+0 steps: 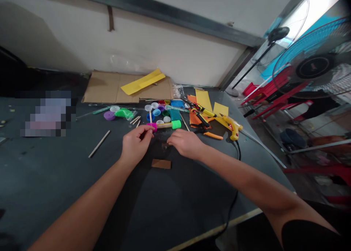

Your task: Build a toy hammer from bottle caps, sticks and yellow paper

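Observation:
My left hand [136, 143] is closed, thumb and forefinger pinching at a pink bottle cap [151, 126]. Thin wooden sticks [163, 125] run from this cap to a bright green cap [176, 124], and another stick [150, 116] rises from the pink end. To the right, my right hand [186, 143] is closed with its fingertips low over the table. At those fingertips lies a small brownish scrap [165, 146], too small to name. Nearer to me, a brown cardboard rectangle [161, 164] lies flat between my forearms.
Behind my hands are several bottle caps [157, 112] and a green packet [124, 113]. Pliers [214, 135] and a yellow glue gun [234, 128] with a black cord lie right, by orange and yellow sheets. Cardboard [105, 86] lies by the wall; a fan [312, 66] stands right.

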`<state>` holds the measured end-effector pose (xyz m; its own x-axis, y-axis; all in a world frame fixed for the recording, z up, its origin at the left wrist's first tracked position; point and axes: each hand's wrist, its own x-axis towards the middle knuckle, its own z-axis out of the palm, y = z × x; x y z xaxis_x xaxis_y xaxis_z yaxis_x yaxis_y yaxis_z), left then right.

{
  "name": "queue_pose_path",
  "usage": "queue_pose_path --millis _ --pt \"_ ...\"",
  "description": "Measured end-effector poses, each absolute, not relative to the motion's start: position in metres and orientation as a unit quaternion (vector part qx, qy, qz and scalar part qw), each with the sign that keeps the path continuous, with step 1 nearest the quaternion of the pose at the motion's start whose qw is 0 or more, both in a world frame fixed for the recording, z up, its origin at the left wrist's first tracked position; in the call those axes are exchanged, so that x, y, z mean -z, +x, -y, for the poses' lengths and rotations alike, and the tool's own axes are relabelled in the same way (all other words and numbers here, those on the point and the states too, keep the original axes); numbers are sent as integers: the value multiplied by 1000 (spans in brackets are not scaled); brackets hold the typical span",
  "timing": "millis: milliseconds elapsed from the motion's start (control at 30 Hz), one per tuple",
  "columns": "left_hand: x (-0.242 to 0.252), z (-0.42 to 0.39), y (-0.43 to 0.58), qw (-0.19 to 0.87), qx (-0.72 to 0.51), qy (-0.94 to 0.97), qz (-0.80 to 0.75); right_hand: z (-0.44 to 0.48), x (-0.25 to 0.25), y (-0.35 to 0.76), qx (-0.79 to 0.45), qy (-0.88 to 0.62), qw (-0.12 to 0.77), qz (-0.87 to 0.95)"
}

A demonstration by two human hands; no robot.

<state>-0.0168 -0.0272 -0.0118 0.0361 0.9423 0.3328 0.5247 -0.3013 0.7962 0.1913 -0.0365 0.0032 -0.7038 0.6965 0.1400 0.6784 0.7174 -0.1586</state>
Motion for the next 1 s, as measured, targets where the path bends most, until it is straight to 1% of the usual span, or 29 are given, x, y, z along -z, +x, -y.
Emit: queue_pose_path --millis 133,233,433,500,600,667,767,867,933,1000 --pt "12 27 -17 237 -435 676 -545 28 -4 187 -87 -453 129 878" --pt "14 26 -18 235 -437 675 -546 25 -3 182 -136 -494 120 850" --pt "13 26 -18 242 -432 679 -542 27 -11 183 -205 -485 93 845" --pt "13 26 -18 245 -436 676 -541 26 -16 185 -247 -489 100 831" --pt "12 25 -17 247 -439 673 -542 23 -21 191 -297 -510 137 796" --pt "12 25 -17 249 -436 672 -544 20 -22 194 -289 -527 158 784" --pt "11 25 -17 248 -433 673 -546 22 -20 196 -245 -528 150 799" --pt "11 26 -16 242 -430 677 -546 31 -15 191 -167 -491 117 847" --pt "11 26 -16 240 -428 680 -545 39 -12 187 -96 -453 83 883" --pt "11 26 -16 238 -427 682 -544 46 -11 185 -52 -418 50 906"
